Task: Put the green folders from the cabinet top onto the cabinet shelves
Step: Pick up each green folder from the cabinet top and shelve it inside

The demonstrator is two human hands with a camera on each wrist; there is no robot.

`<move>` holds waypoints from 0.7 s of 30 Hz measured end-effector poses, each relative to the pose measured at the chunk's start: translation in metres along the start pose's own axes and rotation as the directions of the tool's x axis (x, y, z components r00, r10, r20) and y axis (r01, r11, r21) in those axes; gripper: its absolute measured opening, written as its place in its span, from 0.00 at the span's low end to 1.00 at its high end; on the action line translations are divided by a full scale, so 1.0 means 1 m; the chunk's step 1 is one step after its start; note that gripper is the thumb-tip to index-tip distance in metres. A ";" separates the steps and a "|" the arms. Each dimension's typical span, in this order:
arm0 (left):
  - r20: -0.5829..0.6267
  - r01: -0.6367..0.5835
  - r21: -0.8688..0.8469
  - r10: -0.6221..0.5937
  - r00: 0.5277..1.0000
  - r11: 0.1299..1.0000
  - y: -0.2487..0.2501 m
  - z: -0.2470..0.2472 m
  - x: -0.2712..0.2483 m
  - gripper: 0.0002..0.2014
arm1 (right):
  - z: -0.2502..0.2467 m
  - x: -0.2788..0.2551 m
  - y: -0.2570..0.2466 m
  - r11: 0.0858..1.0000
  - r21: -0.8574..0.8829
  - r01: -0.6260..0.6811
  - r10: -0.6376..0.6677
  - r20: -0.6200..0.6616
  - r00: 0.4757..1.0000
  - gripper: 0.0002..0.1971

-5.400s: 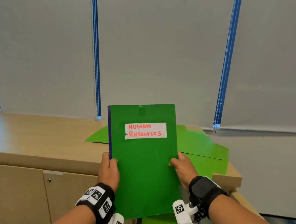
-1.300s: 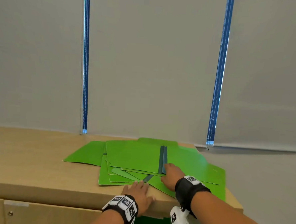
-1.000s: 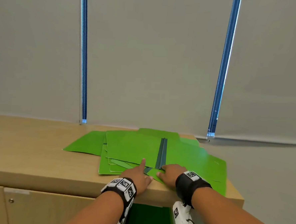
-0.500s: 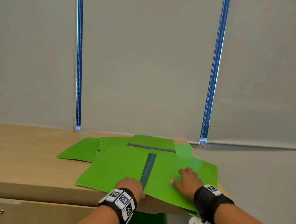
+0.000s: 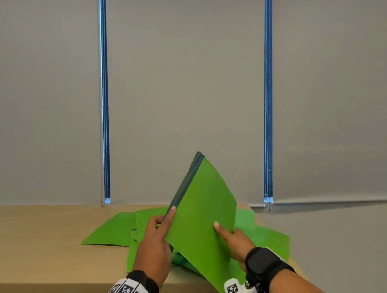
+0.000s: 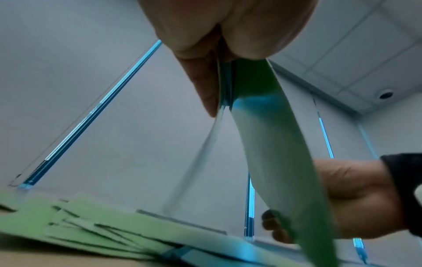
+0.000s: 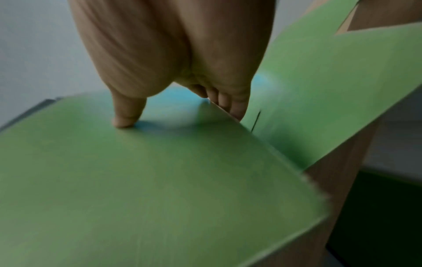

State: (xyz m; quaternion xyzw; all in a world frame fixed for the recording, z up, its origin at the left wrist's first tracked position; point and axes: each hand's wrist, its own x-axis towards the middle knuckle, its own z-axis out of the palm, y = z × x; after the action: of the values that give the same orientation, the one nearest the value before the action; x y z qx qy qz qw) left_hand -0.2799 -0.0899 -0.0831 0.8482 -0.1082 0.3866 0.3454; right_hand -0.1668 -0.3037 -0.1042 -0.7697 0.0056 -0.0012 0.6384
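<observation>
A green folder [image 5: 203,217] with a dark spine stands tilted above the cabinet top [image 5: 35,238], folded nearly closed, spine pointing up and away. My left hand [image 5: 160,230] pinches it at the spine [image 6: 228,84], thumb on the near cover and fingers behind. My right hand [image 5: 230,238] grips its right edge, thumb on the front cover [image 7: 128,119] and fingers behind the edge [image 7: 228,103]. Several more green folders [image 5: 112,231] lie spread flat on the cabinet top under and behind it, also seen low in the left wrist view as a loose pile [image 6: 91,229].
Grey roller blinds with two blue vertical strips [image 5: 103,118] hang behind the cabinet. The cabinet's right end [image 5: 298,269] is just right of the pile. Bare wooden top stretches to the left. A dark opening [image 7: 376,207] shows below the cabinet's right edge.
The open folder that lay flat under both hands has been folded and lifted upright off the pile. Both hands went from pressing flat on it to gripping it.
</observation>
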 end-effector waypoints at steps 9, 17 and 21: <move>-0.206 -0.058 -0.206 0.015 0.978 0.977 0.007 -0.023 -0.012 0.46 | 0.022 0.002 -0.004 0.929 0.368 -0.031 -0.024 0.143 0.989 0.62; 0.107 0.152 -0.139 -0.138 0.985 0.979 -0.032 -0.027 -0.022 0.39 | 0.002 -0.010 -0.012 0.872 0.410 0.269 -0.234 -0.134 0.963 0.26; -0.097 0.314 -0.298 -0.356 0.930 0.902 -0.035 -0.021 -0.014 0.04 | -0.001 -0.012 -0.008 0.876 0.356 0.324 -0.322 -0.069 0.944 0.25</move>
State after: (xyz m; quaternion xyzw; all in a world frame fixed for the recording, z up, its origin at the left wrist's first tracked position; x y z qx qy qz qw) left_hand -0.2856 -0.0512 -0.1014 0.7662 0.0126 0.3644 0.5291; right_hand -0.1786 -0.3030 -0.0956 -0.6288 -0.1207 -0.1116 0.7600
